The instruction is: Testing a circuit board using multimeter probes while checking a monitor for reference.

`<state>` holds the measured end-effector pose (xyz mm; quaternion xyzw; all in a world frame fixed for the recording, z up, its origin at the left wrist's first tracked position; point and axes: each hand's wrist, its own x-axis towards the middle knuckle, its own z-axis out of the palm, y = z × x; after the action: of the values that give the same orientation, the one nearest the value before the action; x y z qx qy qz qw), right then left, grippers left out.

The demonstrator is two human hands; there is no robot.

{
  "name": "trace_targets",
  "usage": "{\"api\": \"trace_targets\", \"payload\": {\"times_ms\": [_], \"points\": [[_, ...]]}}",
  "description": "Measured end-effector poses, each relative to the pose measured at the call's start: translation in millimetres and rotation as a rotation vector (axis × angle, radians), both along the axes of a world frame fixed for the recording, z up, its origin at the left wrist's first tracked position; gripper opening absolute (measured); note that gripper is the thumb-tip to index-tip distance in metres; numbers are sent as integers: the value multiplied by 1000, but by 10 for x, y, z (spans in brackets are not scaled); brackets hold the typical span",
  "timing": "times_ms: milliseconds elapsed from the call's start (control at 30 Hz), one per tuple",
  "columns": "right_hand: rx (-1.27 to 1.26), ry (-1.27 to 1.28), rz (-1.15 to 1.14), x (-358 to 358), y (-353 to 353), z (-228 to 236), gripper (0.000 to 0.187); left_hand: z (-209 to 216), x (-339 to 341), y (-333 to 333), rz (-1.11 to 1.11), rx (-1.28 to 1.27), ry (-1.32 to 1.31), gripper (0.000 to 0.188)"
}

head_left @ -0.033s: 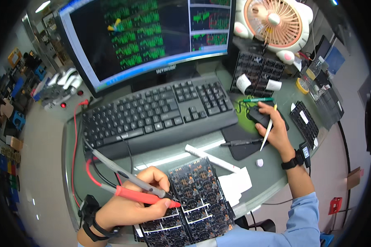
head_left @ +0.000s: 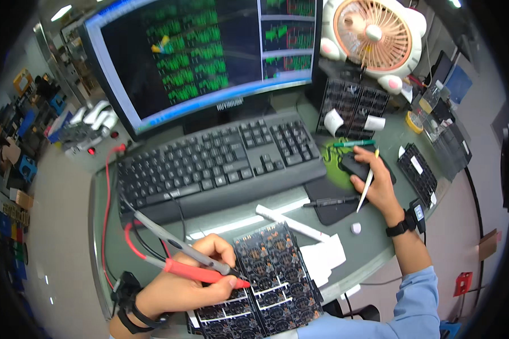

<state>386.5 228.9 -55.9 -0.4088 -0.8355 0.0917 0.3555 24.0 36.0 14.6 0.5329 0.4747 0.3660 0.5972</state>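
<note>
My left hand [head_left: 201, 279] is closed around two test probes, a red probe [head_left: 201, 272] and a grey probe [head_left: 178, 243]. Their tips meet close together over a black circuit board panel [head_left: 280, 271], which carries rows of round patterns and white strips. It lies tilted at the near edge of the desk. On the black computer mouse [head_left: 353, 165] rests my right hand [head_left: 376, 183], fingers curled over it. A slim white pointed stick [head_left: 367, 186] is tucked between its fingers. A black pen [head_left: 331, 201] lies on the mouse pad [head_left: 339, 214].
A black keyboard [head_left: 220, 158] fills the middle, below a monitor [head_left: 226, 104] showing green board layouts. White paper [head_left: 325, 254], a white tube [head_left: 291, 223] and a small white cap [head_left: 356, 228] lie nearby. A fan [head_left: 373, 33] and more boards [head_left: 418, 169] stand right. A red cable [head_left: 106, 220] runs left.
The whole view has shifted slightly, with the desk things sitting a little lower in it. Both hands keep their hold and their places.
</note>
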Motion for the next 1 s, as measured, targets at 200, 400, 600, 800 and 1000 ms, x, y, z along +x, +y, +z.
{"api": "trace_targets", "payload": {"times_ms": [200,400,600,800,1000], "points": [[35,-32,-5,14,-78,-22,39,51,78,-68,9,-6,-56,18],[74,-32,4,0,-80,1,37,34,24,-50,-14,-1,24,19],[86,-42,16,-18,-35,-7,36,45,16,-27,-22,-2,-30,19],[97,-59,12,35,-30,-12,38,55,2,-33,-47,-18,4,19],[368,-11,-93,-88,-156,241,21,34,37,-67,-44,44,24,20]]}}
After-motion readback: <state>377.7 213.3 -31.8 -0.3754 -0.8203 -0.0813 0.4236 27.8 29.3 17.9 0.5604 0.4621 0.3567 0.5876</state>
